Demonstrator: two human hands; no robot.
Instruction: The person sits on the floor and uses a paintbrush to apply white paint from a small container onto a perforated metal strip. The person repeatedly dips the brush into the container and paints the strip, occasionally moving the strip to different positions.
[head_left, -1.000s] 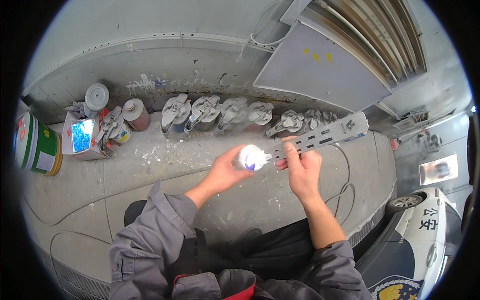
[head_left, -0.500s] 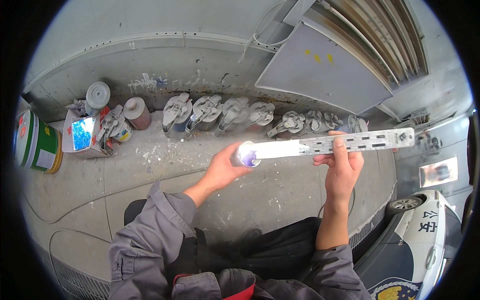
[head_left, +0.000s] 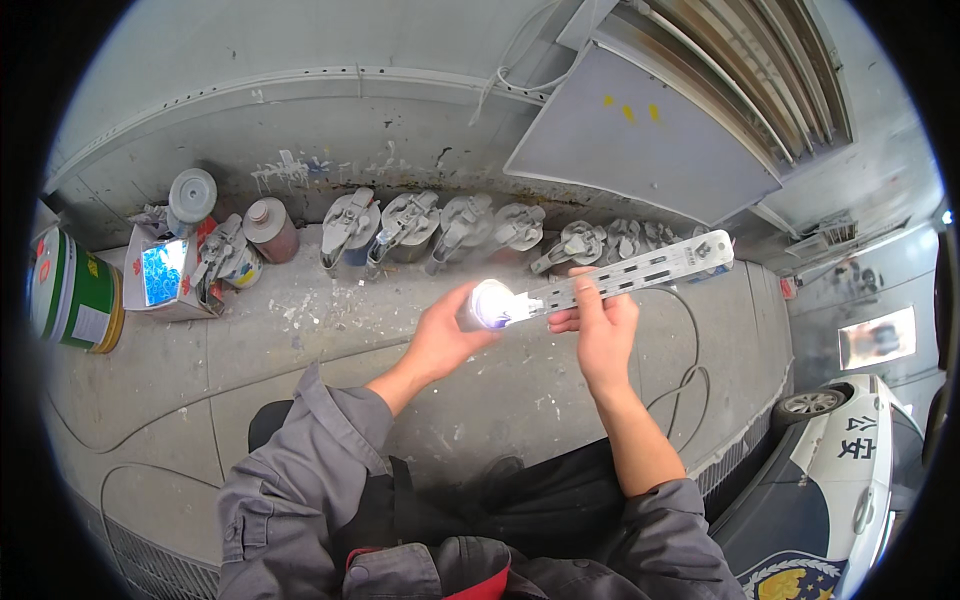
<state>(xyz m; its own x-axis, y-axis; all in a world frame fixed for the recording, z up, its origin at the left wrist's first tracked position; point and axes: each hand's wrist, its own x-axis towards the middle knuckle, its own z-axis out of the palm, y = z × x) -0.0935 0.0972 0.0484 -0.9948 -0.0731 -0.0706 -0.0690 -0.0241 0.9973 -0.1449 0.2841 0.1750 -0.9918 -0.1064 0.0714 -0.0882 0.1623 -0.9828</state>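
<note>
So, the slotted mixing stick is held out on a slant, with its long axis running from the cup up and off to the right. The bright white-coated end is lined up with the right side of the cup's mouth. Whether it's touching the rim or dipped inside can't really be told, the glare's too strong. The cup sits left of the stick, and the left hand is the nearer one to it: half curled, wrapped round the cup's outer side, with some fingers hidden. The right hand is closed on the stick nearer its coated end, thumb laid on top and fingers tucked underneath. A row of dusty lidded cans can be seen beyond, on the floor along the wall.
</note>
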